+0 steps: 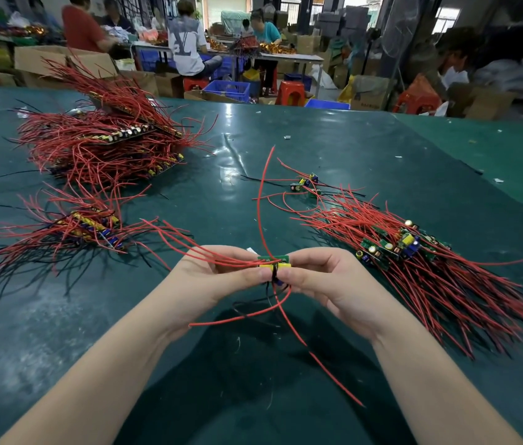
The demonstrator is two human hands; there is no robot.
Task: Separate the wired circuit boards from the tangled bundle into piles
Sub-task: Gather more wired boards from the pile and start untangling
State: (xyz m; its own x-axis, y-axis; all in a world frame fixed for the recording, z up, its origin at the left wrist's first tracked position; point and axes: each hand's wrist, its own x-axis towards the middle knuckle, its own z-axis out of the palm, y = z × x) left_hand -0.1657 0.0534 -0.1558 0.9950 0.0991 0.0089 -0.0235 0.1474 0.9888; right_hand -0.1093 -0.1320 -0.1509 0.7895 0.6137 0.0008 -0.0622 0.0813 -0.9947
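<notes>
My left hand [221, 277] and my right hand [321, 281] meet over the near middle of the green table [253, 139]. Together they pinch a small strip of green circuit boards [274, 262] with yellow parts, one hand on each end. Red and black wires trail from the strip to the left, upward and down toward me. A large tangled bundle of wired boards [102, 139] lies at the far left. A smaller pile [89, 224] sits in front of it. On the right lies a pile of separated boards [398, 245] with red wires fanned out.
A few loose boards [305, 183] with wires lie in the middle right of the table. Small scraps dot the table top. Beyond the far edge, several people sit at workbenches among cardboard boxes, blue crates [228, 89] and red stools.
</notes>
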